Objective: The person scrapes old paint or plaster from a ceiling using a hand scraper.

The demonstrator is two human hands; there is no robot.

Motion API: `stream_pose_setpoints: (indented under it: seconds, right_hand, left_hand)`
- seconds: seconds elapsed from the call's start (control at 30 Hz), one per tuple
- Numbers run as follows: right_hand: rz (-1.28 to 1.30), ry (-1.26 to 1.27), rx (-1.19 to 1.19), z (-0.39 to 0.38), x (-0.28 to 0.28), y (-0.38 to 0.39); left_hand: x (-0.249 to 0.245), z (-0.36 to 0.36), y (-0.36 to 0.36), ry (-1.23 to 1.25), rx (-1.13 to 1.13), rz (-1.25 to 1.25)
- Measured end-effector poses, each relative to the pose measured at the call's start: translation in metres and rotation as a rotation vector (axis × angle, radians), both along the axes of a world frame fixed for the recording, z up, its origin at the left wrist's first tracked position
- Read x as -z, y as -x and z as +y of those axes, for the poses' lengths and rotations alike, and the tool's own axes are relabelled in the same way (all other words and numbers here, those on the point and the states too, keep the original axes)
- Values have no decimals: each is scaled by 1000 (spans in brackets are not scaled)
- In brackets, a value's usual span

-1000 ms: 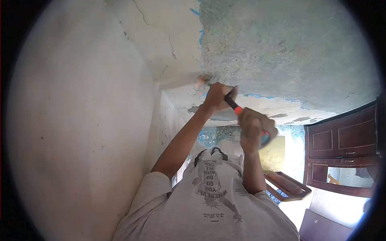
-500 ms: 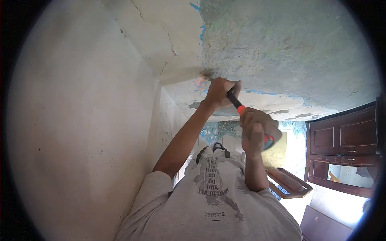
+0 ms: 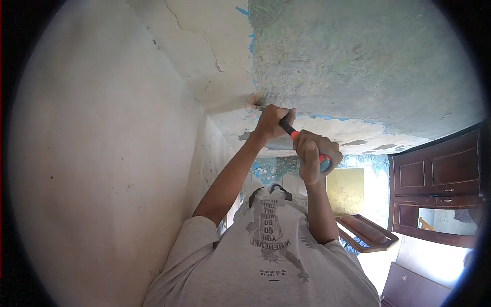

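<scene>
My left hand (image 3: pixel 270 123) is closed around a slim metal chisel (image 3: pixel 260 108). Most of the chisel is hidden in the fist; its tip points at a chipped, reddish-brown spot (image 3: pixel 253 100) on the wall. My right hand (image 3: pixel 315 152) grips a hammer (image 3: pixel 287 128) with a black shaft, a red band and a red-and-grey handle end. The hammer's head is hidden behind my left hand, close to the chisel. Around the chipped spot, cream paint meets bare grey plaster (image 3: pixel 348 61) along a ragged blue edge.
A smooth cream wall (image 3: pixel 112 153) rises close on my left, with cracks near the corner. On the right stand a dark wooden cabinet (image 3: pixel 434 169) and a wooden-framed piece of furniture (image 3: pixel 376 248). A yellowish panel (image 3: pixel 345 191) is behind my right arm.
My right hand and the hammer have shifted left and slightly up, closer to my left hand. The left hand sits slightly lower and further left in view.
</scene>
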State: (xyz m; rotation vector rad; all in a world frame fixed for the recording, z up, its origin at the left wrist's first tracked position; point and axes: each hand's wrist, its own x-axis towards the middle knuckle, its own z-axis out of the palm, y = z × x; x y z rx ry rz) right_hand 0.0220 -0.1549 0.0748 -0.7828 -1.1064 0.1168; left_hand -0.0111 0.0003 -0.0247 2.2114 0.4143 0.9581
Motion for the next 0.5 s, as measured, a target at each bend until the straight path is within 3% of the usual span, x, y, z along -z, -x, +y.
stream_pose_setpoints:
  seconds: [0.23,0.37,0.43,0.5]
  right_hand:
    - [-48,-100,-18,-13,-28,4]
    - [-110,121,67,-2,-3,-1]
    - [-85,12,47,2,-2,0]
    - [-90,-22,79,-10,-20,3]
  left_hand:
    - [-41,-8,-8,-77,-23,-69]
    - [8,-1,-6,-6,-14,-16]
    - [3,-7,-4,56,-23,-6]
    - [-24,-5,-10,-69,-22,-89]
